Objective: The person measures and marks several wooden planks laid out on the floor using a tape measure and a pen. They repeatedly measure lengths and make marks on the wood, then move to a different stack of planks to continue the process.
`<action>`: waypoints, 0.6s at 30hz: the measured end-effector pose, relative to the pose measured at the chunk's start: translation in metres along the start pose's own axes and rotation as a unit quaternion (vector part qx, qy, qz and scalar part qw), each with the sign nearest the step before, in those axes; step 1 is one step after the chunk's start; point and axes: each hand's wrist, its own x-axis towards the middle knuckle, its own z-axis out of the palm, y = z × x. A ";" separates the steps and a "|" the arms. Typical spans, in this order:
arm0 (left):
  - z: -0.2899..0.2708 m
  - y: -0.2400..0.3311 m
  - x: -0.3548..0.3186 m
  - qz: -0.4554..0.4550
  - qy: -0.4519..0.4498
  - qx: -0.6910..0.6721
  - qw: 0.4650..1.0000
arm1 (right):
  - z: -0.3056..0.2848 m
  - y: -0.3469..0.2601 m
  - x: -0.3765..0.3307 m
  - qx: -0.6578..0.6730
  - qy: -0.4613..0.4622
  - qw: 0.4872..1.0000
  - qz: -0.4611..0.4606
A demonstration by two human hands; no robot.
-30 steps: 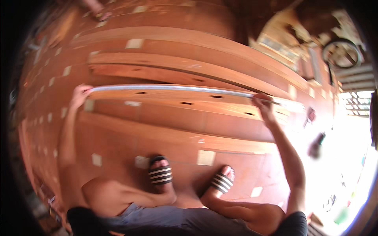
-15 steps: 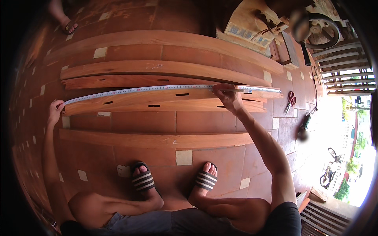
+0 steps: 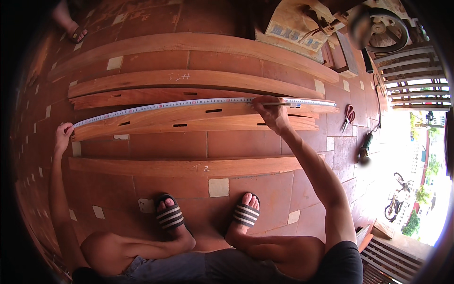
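You have two hands, the left hand (image 3: 64,137) at 9 o'clock and the right hand (image 3: 273,116) at 2, and one tape measure (image 3: 194,102); before you, by the edges that can be told apart, six long boards (image 3: 142,165); two striped sandals (image 3: 170,217) near 6, one foot of another person (image 3: 77,34) at 10, one spoked wheel (image 3: 385,29) at 2, one red-handled tool (image 3: 349,116) and one power tool (image 3: 366,146) toward 3, one motorbike (image 3: 395,199) at 4

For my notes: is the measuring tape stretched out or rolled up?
Stretched out: the measuring tape runs from left hand past right hand.
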 end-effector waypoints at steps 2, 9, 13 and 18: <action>0.002 0.000 0.000 -0.004 -0.007 -0.008 1.000 | -0.002 0.002 0.002 -0.010 -0.017 1.000 0.003; -0.003 -0.008 -0.004 0.010 0.020 -0.021 1.000 | 0.002 -0.006 0.001 0.011 0.000 1.000 0.026; 0.001 -0.004 0.000 0.002 0.006 -0.018 1.000 | 0.002 0.006 -0.006 0.011 0.002 0.999 0.050; -0.001 -0.006 0.001 0.013 0.004 -0.017 1.000 | -0.001 0.001 -0.008 -0.019 0.000 0.999 0.034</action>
